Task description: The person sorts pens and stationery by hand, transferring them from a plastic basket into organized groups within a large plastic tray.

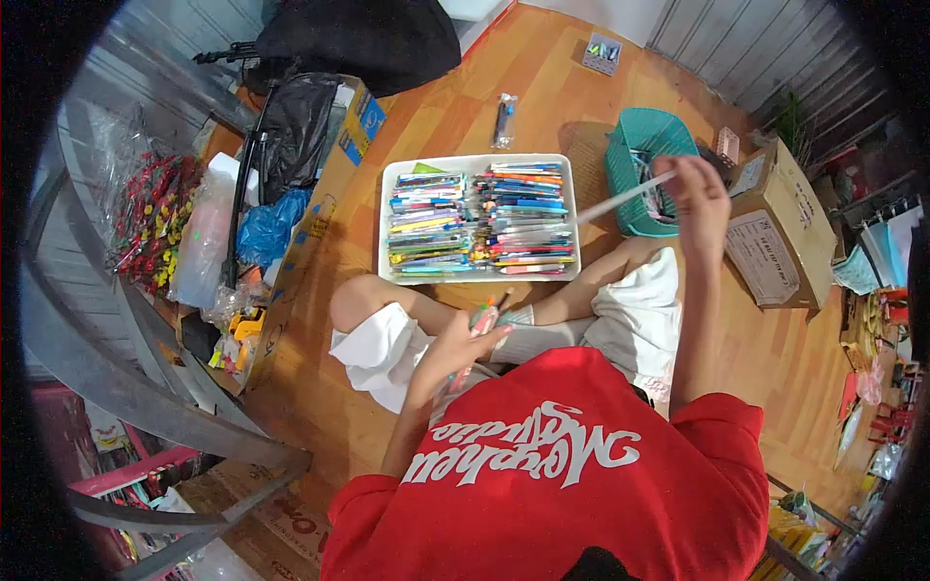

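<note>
My left hand (457,347) is wrapped round a small bundle of pens (484,316) in front of my lap. Raised at the right, beside the teal basket, my right hand (696,194) pinches one end of a long, thin, whitish strip (622,199), too blurred to name for sure. The strip slants down to the left, its far end over the right edge of the white tray (385,228). Two columns of pens and pencils (528,208) fill that tray. More pen-like items lie inside the teal basket (628,131), partly hidden by my right hand.
A small clear packet (505,121) lies beyond the tray. Farther back sits a small patterned box (602,54). A cardboard box (775,232) stands at the right. Along the left is a long carton (315,232) with plastic bags, near a metal frame (145,387).
</note>
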Available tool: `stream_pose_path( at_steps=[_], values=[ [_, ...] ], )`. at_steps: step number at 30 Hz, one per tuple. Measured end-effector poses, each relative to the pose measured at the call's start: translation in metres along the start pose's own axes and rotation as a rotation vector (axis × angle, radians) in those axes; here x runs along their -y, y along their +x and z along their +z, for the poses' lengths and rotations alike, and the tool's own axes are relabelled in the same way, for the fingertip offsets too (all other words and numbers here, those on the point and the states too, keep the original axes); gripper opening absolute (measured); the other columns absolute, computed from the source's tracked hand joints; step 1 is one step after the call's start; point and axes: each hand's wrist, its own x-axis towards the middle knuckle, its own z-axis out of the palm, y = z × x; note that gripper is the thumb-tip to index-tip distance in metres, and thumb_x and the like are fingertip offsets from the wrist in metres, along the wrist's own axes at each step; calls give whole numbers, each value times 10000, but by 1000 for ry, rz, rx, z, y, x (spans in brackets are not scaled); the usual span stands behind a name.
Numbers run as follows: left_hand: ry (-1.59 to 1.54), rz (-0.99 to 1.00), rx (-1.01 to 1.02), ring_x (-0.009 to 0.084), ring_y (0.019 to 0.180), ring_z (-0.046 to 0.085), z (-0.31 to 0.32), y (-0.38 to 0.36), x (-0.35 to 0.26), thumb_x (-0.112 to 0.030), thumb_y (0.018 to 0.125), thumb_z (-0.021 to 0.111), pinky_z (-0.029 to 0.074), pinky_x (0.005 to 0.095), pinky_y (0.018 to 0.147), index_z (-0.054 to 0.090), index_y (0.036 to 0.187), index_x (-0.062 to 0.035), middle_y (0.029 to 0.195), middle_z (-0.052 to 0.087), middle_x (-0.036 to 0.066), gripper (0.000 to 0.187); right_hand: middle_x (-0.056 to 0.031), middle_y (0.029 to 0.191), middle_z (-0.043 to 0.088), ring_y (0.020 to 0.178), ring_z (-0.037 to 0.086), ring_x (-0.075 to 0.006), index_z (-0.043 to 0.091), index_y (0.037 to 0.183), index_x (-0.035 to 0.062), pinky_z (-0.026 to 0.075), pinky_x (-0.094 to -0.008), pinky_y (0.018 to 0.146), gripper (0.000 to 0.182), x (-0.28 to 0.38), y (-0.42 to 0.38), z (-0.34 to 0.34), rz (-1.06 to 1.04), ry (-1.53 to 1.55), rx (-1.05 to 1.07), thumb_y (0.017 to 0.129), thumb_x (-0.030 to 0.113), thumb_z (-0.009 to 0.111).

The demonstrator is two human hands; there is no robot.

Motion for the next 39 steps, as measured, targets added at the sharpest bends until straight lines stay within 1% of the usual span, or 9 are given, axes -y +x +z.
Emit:
stream_pose_path(
  at_steps=[7,9,12,15,20,24,27,31,39],
  values=[
    [-798,113,-209,70,531,387,-16,-1,9,-203,913,569,337,232,489,475,852,-79,625,387,-43,167,-186,958,643,931,631,-222,585,962,-80,512,-308,857,178,8,18,-79,-649,-336,-553,865,68,607],
    [-957,125,-216,73,549,396,-21,4,10,-198,914,568,358,230,502,477,857,-67,654,408,-32,170,-181,961,649,920,635,-220,589,972,-76,505,-299,847,199,-7,16,-89,-730,-440,-570,851,75,630],
    [-1102,181,-212,79,602,387,-23,10,7,-268,927,544,384,249,591,481,901,-87,669,386,-36,193,-186,1100,612,1006,601,-249,580,1032,-69,460,-329,872,258,-53,20,-123,-463,-909,-342,827,68,657],
    [-1113,211,-213,86,634,369,-22,10,-3,-325,939,510,390,273,666,478,970,-91,683,352,-39,238,-195,1133,589,1132,510,-303,617,1029,-10,361,-381,969,253,-57,-14,-57,-722,-1077,-132,807,100,667],
    [-1248,144,-148,93,691,403,-13,20,18,-338,928,525,421,278,710,467,1042,-79,730,378,-27,289,-119,1078,609,984,563,-172,555,1136,-27,430,-309,882,318,-80,-94,36,167,-493,638,900,185,561],
    [-1266,108,-274,128,823,525,0,24,31,-306,904,575,476,302,759,473,1078,-60,833,509,18,317,-144,1055,581,950,555,-182,405,1273,-48,449,-310,828,567,-137,-151,83,521,-100,1118,873,295,614],
    [-1264,130,-457,200,955,579,-2,34,46,-263,887,604,497,358,842,461,1100,-41,995,590,93,339,-135,987,598,894,567,-164,467,1206,-72,467,-284,773,563,-174,-161,96,519,-301,1020,838,311,657],
    [-1267,212,-450,239,1038,557,-28,72,88,-278,884,606,460,374,909,441,1161,19,1133,567,160,438,-48,919,593,812,545,-105,544,1133,-66,474,-252,671,491,-194,-135,125,860,-362,957,815,278,694],
    [-1285,338,-784,218,1063,548,-44,142,108,-222,870,633,413,324,933,456,1184,82,1175,553,152,472,15,871,598,723,543,-69,585,1093,-2,464,-236,581,427,-256,-74,156,1077,-280,999,809,298,695]
  ],
)
